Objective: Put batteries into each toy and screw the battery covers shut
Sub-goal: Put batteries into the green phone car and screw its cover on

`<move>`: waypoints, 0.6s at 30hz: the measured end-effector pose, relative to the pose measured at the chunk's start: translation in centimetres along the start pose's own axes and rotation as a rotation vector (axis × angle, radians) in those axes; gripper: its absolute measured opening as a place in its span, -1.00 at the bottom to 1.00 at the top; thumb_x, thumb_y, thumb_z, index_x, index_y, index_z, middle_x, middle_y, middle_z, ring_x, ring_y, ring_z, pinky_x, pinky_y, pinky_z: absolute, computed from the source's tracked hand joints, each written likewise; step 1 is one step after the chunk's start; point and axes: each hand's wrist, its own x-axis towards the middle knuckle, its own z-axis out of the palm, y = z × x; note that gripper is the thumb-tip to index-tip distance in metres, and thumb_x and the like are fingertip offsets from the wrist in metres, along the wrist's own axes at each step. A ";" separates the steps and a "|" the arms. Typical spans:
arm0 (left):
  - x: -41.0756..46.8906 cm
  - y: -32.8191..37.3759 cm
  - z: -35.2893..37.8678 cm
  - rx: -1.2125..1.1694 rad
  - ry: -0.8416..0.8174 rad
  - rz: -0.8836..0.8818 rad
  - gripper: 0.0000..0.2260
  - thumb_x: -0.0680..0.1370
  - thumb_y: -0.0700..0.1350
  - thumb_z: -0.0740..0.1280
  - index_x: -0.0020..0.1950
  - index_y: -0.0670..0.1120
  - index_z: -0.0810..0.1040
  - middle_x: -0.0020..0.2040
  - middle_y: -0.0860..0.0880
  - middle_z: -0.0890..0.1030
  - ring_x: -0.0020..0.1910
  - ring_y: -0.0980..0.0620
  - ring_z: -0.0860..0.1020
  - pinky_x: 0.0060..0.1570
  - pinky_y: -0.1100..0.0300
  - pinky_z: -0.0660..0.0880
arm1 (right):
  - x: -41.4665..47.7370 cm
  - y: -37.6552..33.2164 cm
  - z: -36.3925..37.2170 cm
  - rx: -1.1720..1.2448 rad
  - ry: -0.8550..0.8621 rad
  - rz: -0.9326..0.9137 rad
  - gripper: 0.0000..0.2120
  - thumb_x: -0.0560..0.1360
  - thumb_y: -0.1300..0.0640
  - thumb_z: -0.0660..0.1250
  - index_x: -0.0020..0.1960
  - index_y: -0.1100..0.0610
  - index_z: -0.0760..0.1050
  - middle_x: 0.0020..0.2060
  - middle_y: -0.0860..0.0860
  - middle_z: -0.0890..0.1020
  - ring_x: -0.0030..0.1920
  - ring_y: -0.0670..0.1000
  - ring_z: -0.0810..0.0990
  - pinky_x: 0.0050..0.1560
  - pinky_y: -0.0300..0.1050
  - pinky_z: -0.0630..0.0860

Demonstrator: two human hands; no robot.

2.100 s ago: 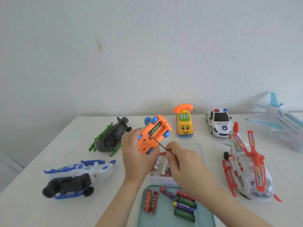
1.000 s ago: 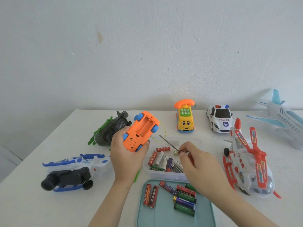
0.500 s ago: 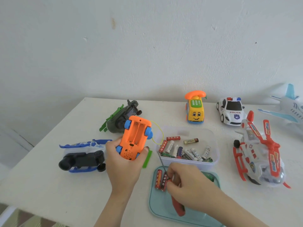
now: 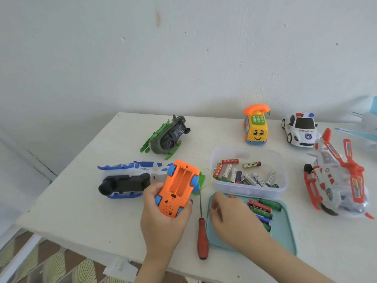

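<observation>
— Batteries point(image 4: 244, 176): how many, and where?

— Two lots. Roughly a dozen lie loose in the clear plastic tub point(image 4: 283, 180) at the middle of the table point(image 4: 81, 201); I cannot count them exactly where they overlap. About six more lie in the teal tray point(image 4: 285, 227) just near of the tub, partly hidden by the right hand point(image 4: 230, 219).

— And the toys?

— Seven show. An orange car point(image 4: 177, 188), a blue-and-white helicopter point(image 4: 130, 176) on the left, a green helicopter point(image 4: 167, 137) farther back, a yellow phone car point(image 4: 256, 127), a white police car point(image 4: 299, 129), a red-and-white helicopter point(image 4: 336, 180) on the right, and a pale blue plane point(image 4: 365, 123) cut off at the right edge.

— What are the hands doing?

— The left hand point(image 4: 163, 221) is wrapped around the orange car, held belly-up, fingers curled at both sides. Its battery bay lies uncovered and bare. The right hand is spread palm-down over the near-left part of the tray, fingertips curled towards the batteries there; whether it grips one I cannot tell.

— Any tools?

— One screwdriver point(image 4: 202, 237), thin metal shaft and red handle, lying on the table between the hands, beside the tray's left rim.

— Shapes, surfaces?

— All glossy moulded plastic. The car's underside has a grid of speaker holes. One flat green piece point(image 4: 201, 180) lies beside the car.
</observation>
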 end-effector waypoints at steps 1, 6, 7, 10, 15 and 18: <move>-0.2 0.0 -0.2 0.008 -0.004 -0.002 -0.41 0.26 -0.19 0.64 0.03 0.20 0.35 -0.05 0.43 0.51 -0.22 0.23 0.59 -0.26 0.33 0.46 | 0.0 0.1 -0.1 -0.035 0.038 0.003 -0.85 0.57 0.04 0.10 0.03 0.10 0.35 -0.10 0.06 0.58 -0.05 0.13 0.55 -0.19 -0.05 0.39; -0.7 -0.4 -0.9 0.029 -0.026 -0.001 -0.42 0.28 -0.10 0.63 0.10 0.22 0.35 0.00 0.41 0.49 -0.11 0.26 0.56 -0.20 0.35 0.43 | -0.1 -0.2 -0.4 -0.255 0.047 0.030 -0.66 0.56 -0.17 0.13 0.20 0.02 0.34 0.07 -0.01 0.46 0.09 0.08 0.55 -0.12 -0.08 0.40; -0.7 -0.5 -1.1 0.032 -0.039 0.007 -0.41 0.28 -0.04 0.63 0.13 0.22 0.35 0.00 0.37 0.51 -0.08 0.27 0.55 -0.20 0.39 0.41 | -0.1 -0.4 -0.4 -0.284 0.039 0.040 -0.64 0.55 -0.20 0.14 0.19 0.02 0.36 0.07 -0.01 0.44 0.09 0.07 0.55 -0.14 -0.09 0.38; -0.7 -0.9 -1.5 0.046 -0.087 0.040 -0.39 0.30 0.04 0.61 0.22 0.16 0.36 0.00 0.27 0.52 -0.02 0.28 0.53 -0.21 0.46 0.44 | -0.1 -0.8 -0.2 -0.318 0.054 0.066 -0.64 0.53 -0.20 0.16 0.18 0.01 0.39 0.07 -0.01 0.42 0.09 0.04 0.52 -0.16 -0.12 0.33; -0.6 -1.4 -2.5 -0.042 -0.143 0.059 -0.53 0.38 0.24 0.33 0.25 0.21 0.35 0.09 0.29 0.52 0.01 0.27 0.54 -0.15 0.52 0.42 | -0.4 -0.3 1.4 -0.244 0.259 -0.009 -0.81 0.34 0.07 0.39 -0.12 0.09 0.43 -0.25 -0.02 0.49 -0.26 0.07 0.54 -0.42 -0.17 0.23; -0.5 -1.9 -2.6 -0.122 -0.176 0.076 -0.52 0.41 0.19 0.23 0.29 0.09 0.40 0.11 0.35 0.51 0.05 0.31 0.52 -0.14 0.53 0.42 | -0.6 0.1 2.0 -0.240 0.336 -0.019 -0.76 0.25 0.15 0.45 -0.20 0.08 0.40 -0.37 -0.05 0.48 -0.38 0.05 0.47 -0.47 -0.20 0.19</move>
